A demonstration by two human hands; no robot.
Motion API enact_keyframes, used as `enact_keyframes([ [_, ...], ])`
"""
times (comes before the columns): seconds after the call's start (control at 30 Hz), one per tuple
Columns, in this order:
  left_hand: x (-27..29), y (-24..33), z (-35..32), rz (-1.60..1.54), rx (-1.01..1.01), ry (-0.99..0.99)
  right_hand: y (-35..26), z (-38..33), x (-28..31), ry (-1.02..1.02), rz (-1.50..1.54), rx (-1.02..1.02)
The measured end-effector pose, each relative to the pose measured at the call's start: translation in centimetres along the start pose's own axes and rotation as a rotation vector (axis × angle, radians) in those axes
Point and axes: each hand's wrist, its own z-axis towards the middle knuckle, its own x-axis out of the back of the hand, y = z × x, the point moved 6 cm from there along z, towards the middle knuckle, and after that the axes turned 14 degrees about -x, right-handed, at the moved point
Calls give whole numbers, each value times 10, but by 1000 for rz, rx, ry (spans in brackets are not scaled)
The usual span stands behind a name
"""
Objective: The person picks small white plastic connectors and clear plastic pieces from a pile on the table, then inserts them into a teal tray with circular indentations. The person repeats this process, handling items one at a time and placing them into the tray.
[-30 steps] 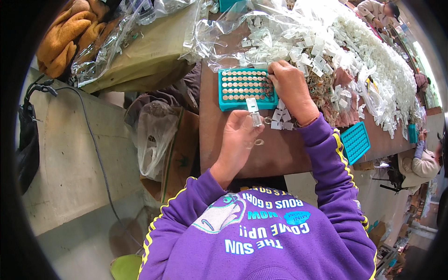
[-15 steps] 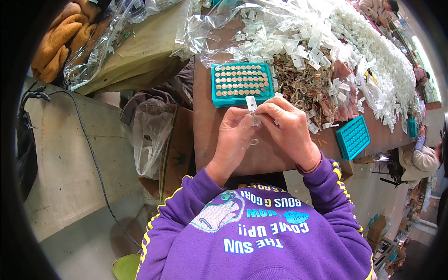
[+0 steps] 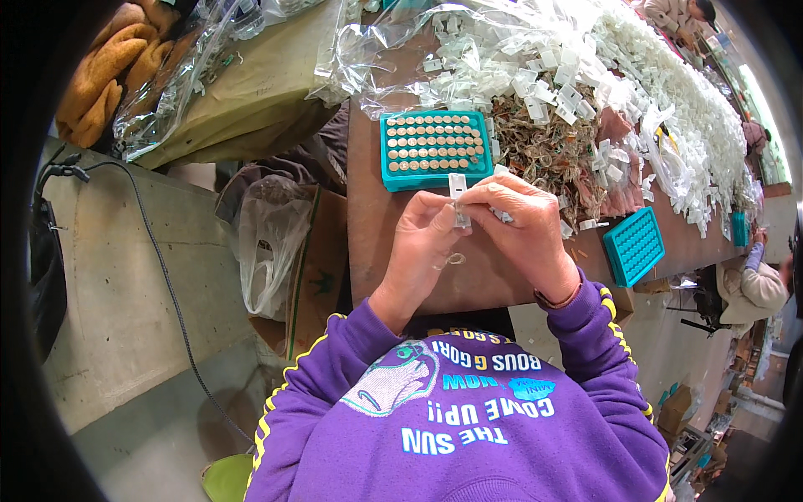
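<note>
My left hand (image 3: 420, 244) and my right hand (image 3: 520, 222) meet above the near part of the brown table. Between their pinched fingertips is a small white plastic case (image 3: 457, 186), its upper end sticking out. A clear lower part of it shows between the thumbs, and a thin pale loop (image 3: 454, 259) hangs beneath. The fingers hide the middle of the case. Just beyond my hands lies a teal tray (image 3: 387, 173) with rows of small round metallic discs (image 3: 431, 142).
Right of the tray is a tangled heap of thin brownish wires (image 3: 544, 146). Behind it spreads a large pile of white plastic cases (image 3: 661, 109). A second teal tray (image 3: 634, 247) sits at the table's right edge. A clear plastic bag (image 3: 272, 243) hangs over a cardboard box at left.
The white case sits slightly farther right and more upright between my fingers, with more of its clear lower part showing. My right hand has shifted slightly right.
</note>
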Motion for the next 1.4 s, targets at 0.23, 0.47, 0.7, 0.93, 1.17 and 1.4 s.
enact_keyframes([
  [0.23, 2, -2, 0, -66, 30, 97, -8, -16, -9, 126, -253, 305],
  [0.47, 3, -4, 0, -70, 23, 77, 44, 22, 9, 283, -336, -89],
  [0.7, 3, -3, 0, -34, 48, 97, 60, 50, -6, 263, -485, -59],
  [0.93, 3, -4, 1, -24, 42, 144, 65, 56, -6, 206, -426, -152],
  [1.17, 3, -3, 0, -2, 38, 106, 24, 24, 12, 95, -34, -93],
  [1.4, 0, -2, -1, 69, 12, 81, 6, -11, 0, 102, -129, 77],
])
